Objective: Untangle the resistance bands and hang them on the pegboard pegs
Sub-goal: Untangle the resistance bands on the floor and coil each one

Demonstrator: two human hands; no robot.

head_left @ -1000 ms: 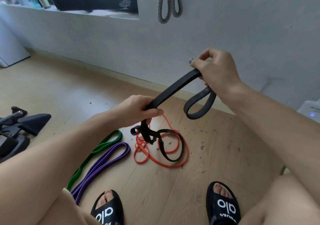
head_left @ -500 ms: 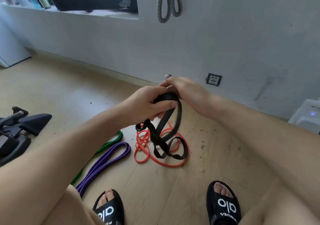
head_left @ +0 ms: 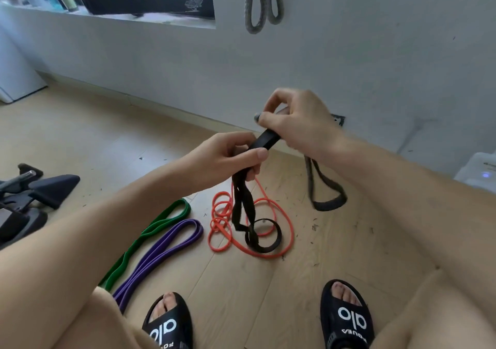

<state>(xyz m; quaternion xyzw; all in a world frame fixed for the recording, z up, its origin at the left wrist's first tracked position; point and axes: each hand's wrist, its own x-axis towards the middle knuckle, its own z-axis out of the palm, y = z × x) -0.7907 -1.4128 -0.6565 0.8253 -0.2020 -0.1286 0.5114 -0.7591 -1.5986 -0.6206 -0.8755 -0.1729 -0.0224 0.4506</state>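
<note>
Hands are separating again after meeting half a second ago: left hand (head_left: 228,158) is gripping the black band (head_left: 243,206) with fingers curled round it, right hand (head_left: 298,123) is pinching the upper end and drawing it up-right, with a free loop now hanging under the right wrist. The lower end is still lying twisted on the orange band (head_left: 279,211) coil on the floor (head_left: 80,133), so untangling looks partway. Green band (head_left: 150,231) and purple band (head_left: 161,249) are lying flat beside it, a grey band (head_left: 263,2) is hanging on the wall.

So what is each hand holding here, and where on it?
Both grip the black band: the left hand where its twisted strands gather, the right hand just beyond, with a loop hanging below the right wrist.
</note>
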